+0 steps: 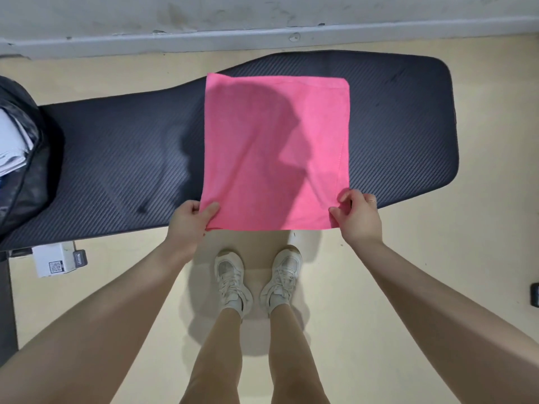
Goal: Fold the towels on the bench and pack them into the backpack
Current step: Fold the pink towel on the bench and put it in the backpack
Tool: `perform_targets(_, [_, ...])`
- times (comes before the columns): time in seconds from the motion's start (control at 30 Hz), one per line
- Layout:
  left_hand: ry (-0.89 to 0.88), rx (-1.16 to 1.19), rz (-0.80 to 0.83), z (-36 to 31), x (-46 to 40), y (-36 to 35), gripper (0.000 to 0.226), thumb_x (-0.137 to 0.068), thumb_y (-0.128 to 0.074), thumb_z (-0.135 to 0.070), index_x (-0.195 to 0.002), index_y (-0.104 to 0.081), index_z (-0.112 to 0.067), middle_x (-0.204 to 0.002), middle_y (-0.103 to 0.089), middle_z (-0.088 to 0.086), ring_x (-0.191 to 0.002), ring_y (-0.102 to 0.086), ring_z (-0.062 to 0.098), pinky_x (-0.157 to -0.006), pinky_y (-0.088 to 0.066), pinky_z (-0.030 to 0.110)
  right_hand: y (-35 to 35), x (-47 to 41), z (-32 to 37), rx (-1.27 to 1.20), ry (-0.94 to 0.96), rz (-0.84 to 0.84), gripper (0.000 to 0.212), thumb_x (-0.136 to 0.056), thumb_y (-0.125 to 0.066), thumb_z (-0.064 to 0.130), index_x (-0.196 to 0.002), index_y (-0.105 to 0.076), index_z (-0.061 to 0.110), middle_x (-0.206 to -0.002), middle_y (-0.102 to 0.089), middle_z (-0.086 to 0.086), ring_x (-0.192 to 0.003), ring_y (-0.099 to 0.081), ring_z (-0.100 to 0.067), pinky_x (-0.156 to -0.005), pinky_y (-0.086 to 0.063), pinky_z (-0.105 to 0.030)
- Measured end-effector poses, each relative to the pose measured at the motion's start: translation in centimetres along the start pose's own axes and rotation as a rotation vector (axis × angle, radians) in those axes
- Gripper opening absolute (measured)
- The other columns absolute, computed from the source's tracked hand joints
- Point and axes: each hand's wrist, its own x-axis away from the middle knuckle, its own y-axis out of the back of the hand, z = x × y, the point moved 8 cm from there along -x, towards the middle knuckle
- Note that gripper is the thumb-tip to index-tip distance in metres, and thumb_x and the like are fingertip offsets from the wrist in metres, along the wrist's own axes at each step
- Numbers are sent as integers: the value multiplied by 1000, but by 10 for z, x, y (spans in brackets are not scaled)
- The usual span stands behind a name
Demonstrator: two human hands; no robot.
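Here, both hands, left (pixel 191 221) and right (pixel 357 214), are pinching the towel's (pixel 274 153) near corners on the bench (pixel 116 158); the bag (pixel 20 158) at 9 o'clock is maybe holding white cloth.

White box (pixel 54 259) under bench: small label, print too blurred to read.

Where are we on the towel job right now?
Done, it seems: white folded cloth already sits in the open backpack at the bench's left end. In hand: the pink towel lies flat across the bench, the left hand and right hand each pinching a near corner. Left: folding this towel and packing it. No other loose towels show.
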Motion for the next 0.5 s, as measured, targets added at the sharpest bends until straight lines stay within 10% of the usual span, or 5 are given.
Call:
perform_targets(0.17, [-79,-226,-30,-1,-4,3,39,-95,-46,-38,-66,-47,-11,-64,-48,2,-65,-44,20,-62,-40,34,7,-14,9,150,5,-130,33,-86,-58,40,-107,-63,15,-117,-49,-12,-107,-52,-31,-94,-36,-40])
perform_targets(0.5, [-226,-546,-136,-36,-19,6,24,-94,-47,-28,-82,-49,-7,-70,-49,4,-73,-47,25,-62,-30,30,5,-35,19,-35,-145,-136,20,-90,-51,20,-100,-60,6,-107,-64,-15,-106,-55,-32,-86,-42,-35])
